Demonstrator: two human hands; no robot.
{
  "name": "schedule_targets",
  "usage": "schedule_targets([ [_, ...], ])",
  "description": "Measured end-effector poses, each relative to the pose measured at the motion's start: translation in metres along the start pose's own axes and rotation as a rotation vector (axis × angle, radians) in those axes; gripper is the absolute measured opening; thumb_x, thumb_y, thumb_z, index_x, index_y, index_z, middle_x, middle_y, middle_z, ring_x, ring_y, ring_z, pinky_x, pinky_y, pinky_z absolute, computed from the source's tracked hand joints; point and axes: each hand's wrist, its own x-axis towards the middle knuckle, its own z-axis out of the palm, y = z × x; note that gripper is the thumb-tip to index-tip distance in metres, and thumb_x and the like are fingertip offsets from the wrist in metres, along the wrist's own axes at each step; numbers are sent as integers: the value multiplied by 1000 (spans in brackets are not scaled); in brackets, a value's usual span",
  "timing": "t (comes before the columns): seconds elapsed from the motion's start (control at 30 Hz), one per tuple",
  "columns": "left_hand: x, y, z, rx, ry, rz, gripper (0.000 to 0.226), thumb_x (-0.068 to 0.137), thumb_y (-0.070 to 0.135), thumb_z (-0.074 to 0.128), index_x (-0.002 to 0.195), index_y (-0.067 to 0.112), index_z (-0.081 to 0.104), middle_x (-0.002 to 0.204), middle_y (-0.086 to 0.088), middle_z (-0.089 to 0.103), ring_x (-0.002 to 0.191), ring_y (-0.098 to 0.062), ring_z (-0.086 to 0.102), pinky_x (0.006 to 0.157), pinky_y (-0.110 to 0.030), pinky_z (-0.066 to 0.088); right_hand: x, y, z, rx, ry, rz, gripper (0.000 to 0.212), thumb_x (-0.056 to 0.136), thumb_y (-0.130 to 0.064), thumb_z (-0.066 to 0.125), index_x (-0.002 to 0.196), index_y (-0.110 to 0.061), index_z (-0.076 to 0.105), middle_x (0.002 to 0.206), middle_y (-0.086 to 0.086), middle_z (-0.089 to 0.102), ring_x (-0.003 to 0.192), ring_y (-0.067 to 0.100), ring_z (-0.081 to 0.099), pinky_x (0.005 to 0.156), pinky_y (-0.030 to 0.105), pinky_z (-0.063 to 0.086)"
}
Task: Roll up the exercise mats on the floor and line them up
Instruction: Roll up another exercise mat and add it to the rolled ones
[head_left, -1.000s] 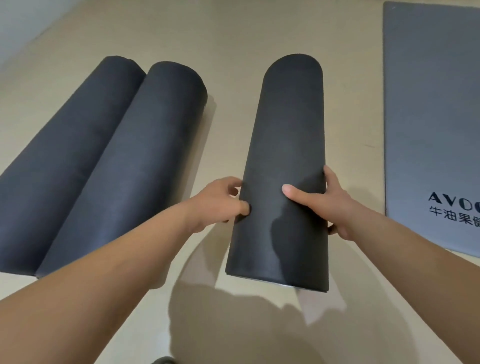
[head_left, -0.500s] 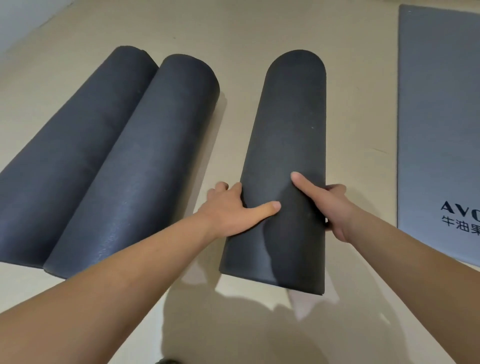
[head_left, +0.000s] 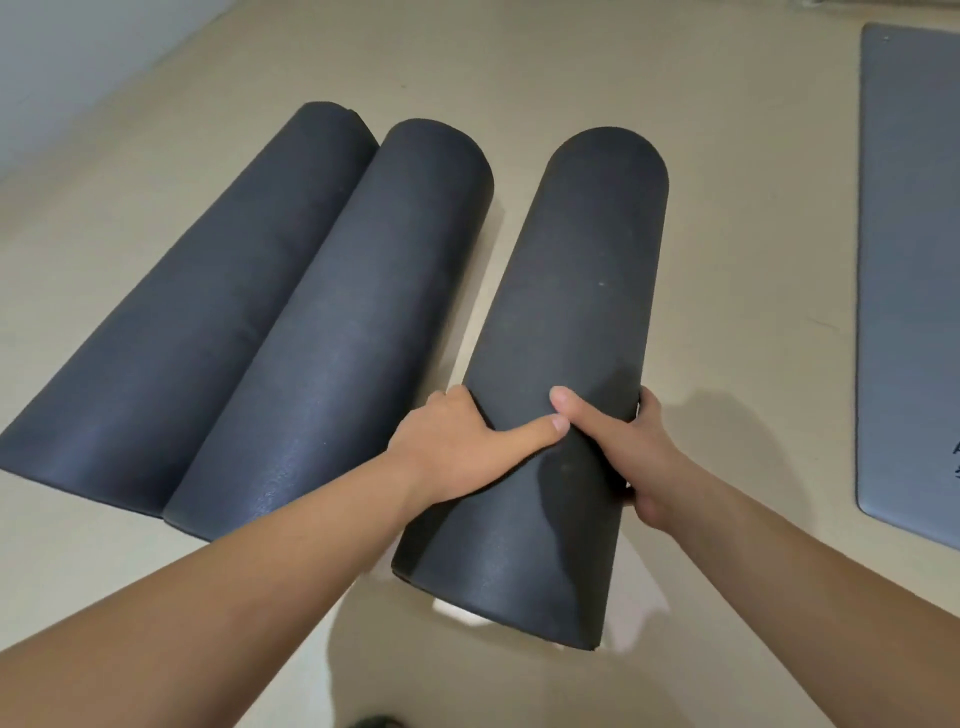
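Beige floor (head_left: 727, 260), pale wall (head_left: 62, 57) far left. Your left hand (head_left: 457, 452) and right hand (head_left: 628, 447) clasp the third rolled mat (head_left: 561, 312), just beside two touching rolls (head_left: 291, 322); flat grey mat (head_left: 914, 260) lies well right

Matt, finely grained dark foam rolled mats (head_left: 561, 338) lie on smooth beige floor (head_left: 727, 208).

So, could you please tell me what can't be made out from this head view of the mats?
- Flat grey mat: cut off by the right edge; its printed lettering is mostly out of frame.
- Left hand and right hand: fingers wrapped behind the held rolled mat, so hidden by it.
- Two rolled mats: near ends face away, so no spiral shows.
- Dark thing at bottom edge: cut off, unidentifiable.
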Motion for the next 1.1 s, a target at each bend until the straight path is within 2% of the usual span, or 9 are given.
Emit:
schedule_targets([
  [0.1,0,-11,-14,-49,-22,-58,113,57,101,61,136,21,54,129,6,62,116,-21,64,99,-41,56,1,-12,27,-92,20,-35,134,43,-70,99,154,-40,29,144,-13,55,125,21,61,105,49,53],
  [0.17,1,-15,-25,12,91,-13,96,64,93,60,130,24,55,126,5,59,113,-22,62,96,-43,57,2,-18,34,-199,8,-58,140,47,-78,92,160,-44,17,158,-8,42,139,29,51,111,54,47],
  [0.3,3,-12,-33,109,195,164,71,81,65,61,139,25,51,128,1,54,117,-26,59,97,-40,54,1,-20,33,-190,-37,-81,120,72,-66,87,160,-49,7,160,-9,38,140,31,49,111,57,46],
  [0.4,5,-13,-30,156,204,176,67,88,68,62,137,23,52,125,2,54,115,-23,59,95,-41,55,-4,-15,32,-144,-29,-65,114,73,-65,87,157,-53,11,155,-9,44,131,28,55,101,50,52],
  [0.53,12,-16,-37,126,282,212,69,87,74,63,132,22,59,129,2,57,116,-23,60,94,-45,57,-9,-16,31,-67,14,-102,99,82,-60,82,160,-44,23,155,-7,49,125,21,56,92,40,48],
  [0.7,12,0,-43,115,377,359,61,94,62,65,136,18,61,135,1,60,118,-20,60,96,-44,58,-6,-24,23,-203,114,-99,83,93,-65,66,160,-27,35,160,-1,44,138,27,50,112,50,47],
  [0.8,7,28,-38,141,392,525,50,98,49,66,136,16,64,135,0,62,123,-20,59,99,-42,55,-7,-31,1,-386,176,-93,62,102,-62,54,146,-19,54,144,3,58,125,27,58,107,53,52],
  [0.93,9,101,-22,164,281,673,40,102,44,60,131,18,67,125,2,66,113,-19,62,95,-42,56,-17,-60,-60,-788,39,20,36,99,-53,61,115,-22,69,114,6,71,106,26,70,90,42,58],
  [1.1,2,196,3,345,-28,820,43,104,47,53,134,18,61,127,-1,62,122,-26,58,95,-41,51,-50,-116,-126,-1192,57,139,37,98,-46,62,117,-15,72,109,0,70,100,21,67,80,30,51],
])
